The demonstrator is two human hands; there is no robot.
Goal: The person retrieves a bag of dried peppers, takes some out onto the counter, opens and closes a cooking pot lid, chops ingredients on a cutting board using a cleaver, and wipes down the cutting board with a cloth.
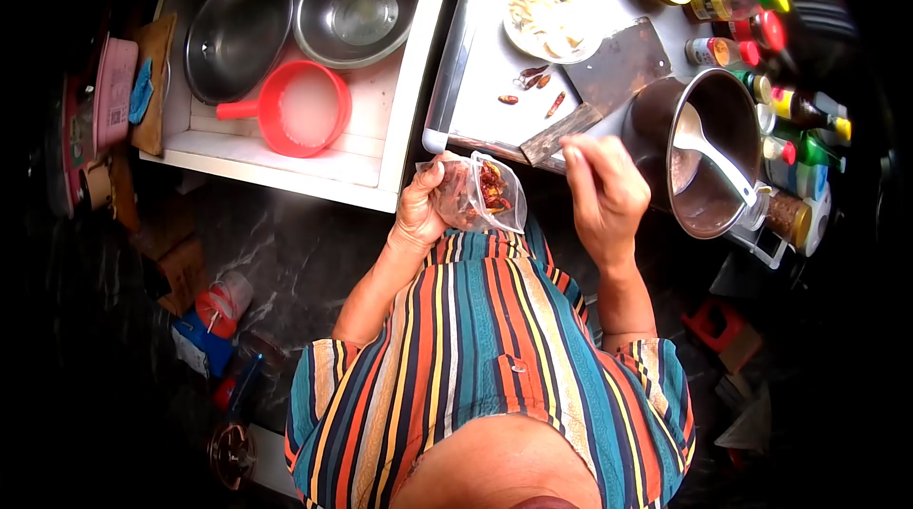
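Clear plastic bag point(514, 212) sitting in the left hand's grasp

The left hand point(424, 195) is gripping the bag by its side, in front of the striped shirt point(485, 328) and just off the counter's near edge. Dried red chillies point(493, 185) are showing inside its open mouth. The right hand point(611, 187) is hovering bent, thumb and fingers drawn together; whether they are pinching anything I cannot tell. Its fingertips are overlapping the end of a cleaver's wooden handle point(556, 138) in this view, contact remaining unclear.

On the metal counter point(480, 48), a few loose chillies point(555, 106) are lying between that handle and a dish of pale slices point(547, 16). A white ladle point(718, 155) is leaning inside the dark pot point(653, 124) beside the right hand. Leftward, a red dipper point(309, 114) is standing near two metal bowls point(361, 12).
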